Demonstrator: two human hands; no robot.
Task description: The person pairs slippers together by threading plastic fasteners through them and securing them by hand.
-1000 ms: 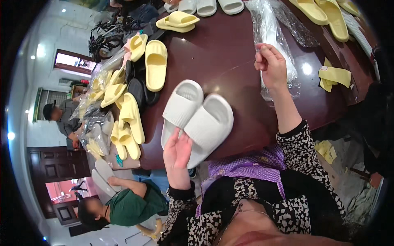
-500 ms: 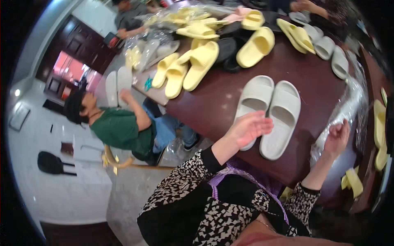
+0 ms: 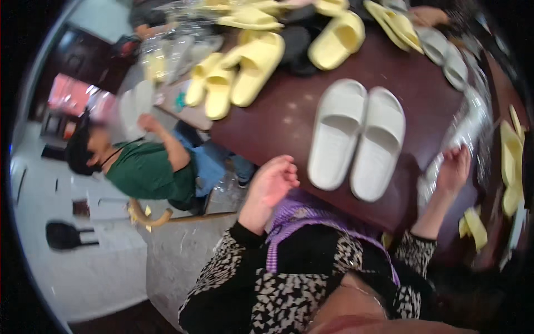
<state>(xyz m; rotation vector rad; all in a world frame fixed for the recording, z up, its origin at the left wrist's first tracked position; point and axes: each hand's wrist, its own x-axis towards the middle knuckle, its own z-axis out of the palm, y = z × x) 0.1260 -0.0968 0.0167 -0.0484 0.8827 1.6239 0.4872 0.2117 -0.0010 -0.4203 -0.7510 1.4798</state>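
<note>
A pair of pale grey slide slippers [image 3: 380,150] lies side by side on the dark red table [image 3: 278,131], toes pointing away from me. My left hand [image 3: 272,186] hovers by the table's near edge, left of the pair. Its fingers are loosely curled and hold nothing, so it is open. To the right of the slippers, my right hand [image 3: 453,170] is raised next to a clear plastic wrapping [image 3: 470,128]. Its fingers are slightly bent and apart, with nothing visible in them; whether they touch the plastic I cannot tell.
Several yellow slippers [image 3: 258,69] and dark ones [image 3: 295,47] are heaped along the far side. More grey slippers [image 3: 456,69] stand at the far right. Yellow slippers [image 3: 510,161] also lie at the right edge. A person in a green shirt [image 3: 147,170] sits at left, near grey slippers.
My left hand has drawn back leftward, away from the grey slippers, and its fingers have curled. My right hand stays near the plastic. The whole view has shifted slightly.
</note>
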